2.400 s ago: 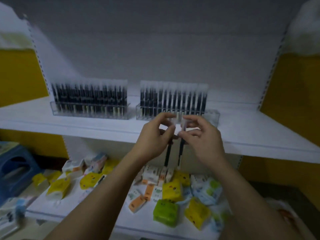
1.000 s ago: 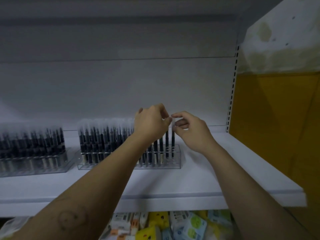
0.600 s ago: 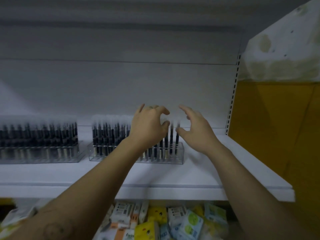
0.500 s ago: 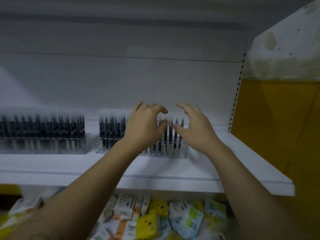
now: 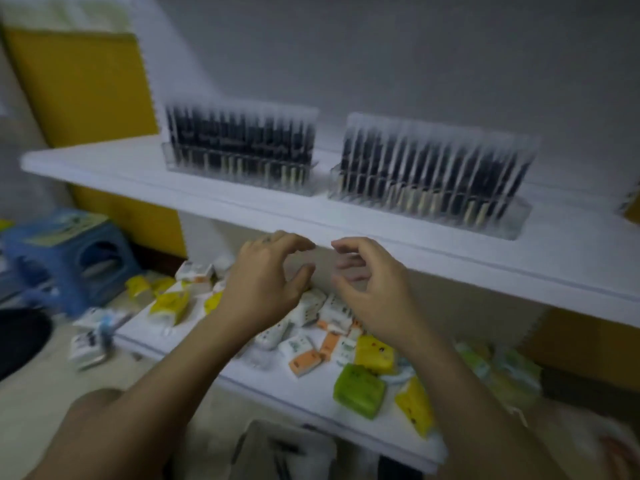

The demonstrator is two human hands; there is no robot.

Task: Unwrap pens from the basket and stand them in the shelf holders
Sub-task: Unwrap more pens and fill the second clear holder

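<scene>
Pens (image 5: pixel 429 161), seemingly upright, above left hand (image 5: pixel 263 285), right hand (image 5: pixel 370 289)

Open shelf strip (image 5: pixel 194 183) before pen-packed holders (image 5: pixel 433 174), packets (image 5: pixel 358 390) crowding lower shelf (image 5: pixel 277 389)

Black pens (image 5: pixel 429 168), white shelf (image 5: pixel 485 261), blue stool (image 5: pixel 72 261), green packet (image 5: pixel 358 389).

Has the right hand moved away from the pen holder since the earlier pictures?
Yes. It was at the pen tops in the right holder; now the right hand is lower, in front of the upper shelf edge, and empty.
</scene>
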